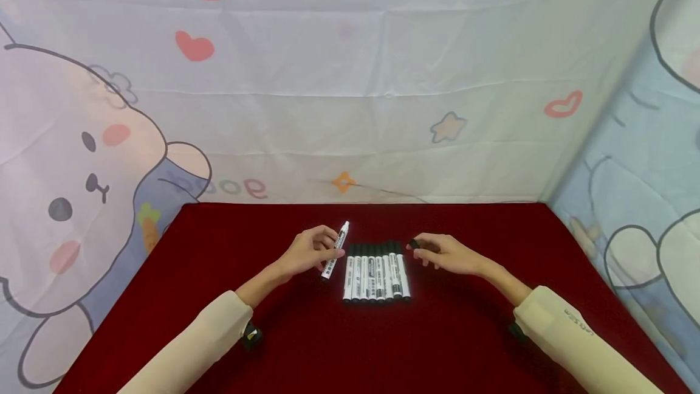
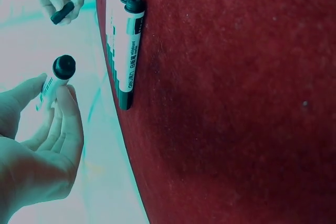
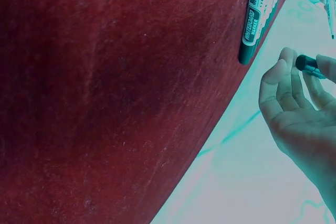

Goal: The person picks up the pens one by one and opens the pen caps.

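My left hand pinches an uncapped whiteboard marker between thumb and fingers, its white tip end pointing up and away. In the left wrist view the black base of that marker faces the camera. Across from it, my right hand pinches a black marker cap; the right wrist view shows the cap held by the thumb and fingers. Between the hands lies a row of several capped white whiteboard markers, side by side, black caps at the far end.
A dark red cloth covers the table. Behind it hangs a pale printed curtain with hearts and cartoon animals, and another printed sheet stands at the right. Black wrist cameras sit under the cream sleeves.
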Demonstrator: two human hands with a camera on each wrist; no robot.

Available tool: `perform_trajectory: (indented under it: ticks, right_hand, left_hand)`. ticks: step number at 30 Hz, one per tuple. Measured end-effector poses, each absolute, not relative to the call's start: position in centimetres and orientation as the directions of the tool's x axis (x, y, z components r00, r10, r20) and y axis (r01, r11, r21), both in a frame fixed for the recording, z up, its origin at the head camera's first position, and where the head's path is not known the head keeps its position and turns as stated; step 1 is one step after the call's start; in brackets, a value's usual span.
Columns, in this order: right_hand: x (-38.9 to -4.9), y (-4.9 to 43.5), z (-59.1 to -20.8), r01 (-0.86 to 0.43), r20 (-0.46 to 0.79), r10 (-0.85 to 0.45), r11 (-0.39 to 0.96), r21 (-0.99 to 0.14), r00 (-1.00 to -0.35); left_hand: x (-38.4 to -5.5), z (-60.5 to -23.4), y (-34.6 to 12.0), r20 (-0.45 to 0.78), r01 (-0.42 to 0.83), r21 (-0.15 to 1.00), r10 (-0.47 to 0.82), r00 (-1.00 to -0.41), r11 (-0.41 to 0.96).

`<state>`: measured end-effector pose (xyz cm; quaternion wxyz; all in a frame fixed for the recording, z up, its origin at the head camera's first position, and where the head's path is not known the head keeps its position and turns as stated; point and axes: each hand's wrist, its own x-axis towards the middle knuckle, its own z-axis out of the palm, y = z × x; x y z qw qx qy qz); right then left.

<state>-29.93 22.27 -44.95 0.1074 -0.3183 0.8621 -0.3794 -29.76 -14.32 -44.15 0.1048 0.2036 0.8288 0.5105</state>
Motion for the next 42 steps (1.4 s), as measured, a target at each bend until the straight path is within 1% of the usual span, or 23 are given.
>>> perform_trajectory:
  ticks: [7,12,20,26,30,35,42]
  right_hand:
    - [-29.9,23.2,-45.1,-0.45,0.078,-0.579,0.535,-0.715,-0.812]
    - [-29.8,23.8,-45.2,-0.428,0.063,-0.559,0.553,-0.715,-0.827]
    - [-30.0,24.3,-45.8,-0.432,0.068,-0.562,0.548,-0.716,-0.825]
    - [-30.0,24.5,-45.8,-0.444,0.067,-0.57,0.554,-0.704,-0.819]
    - [-29.9,24.5,-45.5,-0.441,0.063,-0.567,0.562,-0.7,-0.822]
    - [-30.4,24.5,-45.4,-0.458,0.094,-0.568,0.542,-0.705,-0.818]
    - [-30.4,25.2,-46.1,-0.459,0.093,-0.566,0.55,-0.698,-0.819]
  left_hand:
    - [-30.5,-44.2,-14.7,0.009,0.16,0.908,0.362,-0.932,0.388]
    - [-31.1,-44.5,-15.1,0.007,0.126,0.916,0.299,-0.954,0.38]
    - [-32.8,-45.8,-16.3,0.049,0.152,0.889,0.24,-0.97,0.432]
    - [-33.9,-46.4,-17.2,0.074,0.182,0.849,0.228,-0.971,0.497]
    - [-34.5,-46.4,-17.4,0.054,0.154,0.833,0.2,-0.978,0.531]
    - [-35.5,-46.1,-17.7,0.029,0.103,0.83,0.142,-0.989,0.548]
    - [-36.2,-47.1,-17.8,-0.038,0.03,0.814,0.105,-0.994,0.58]
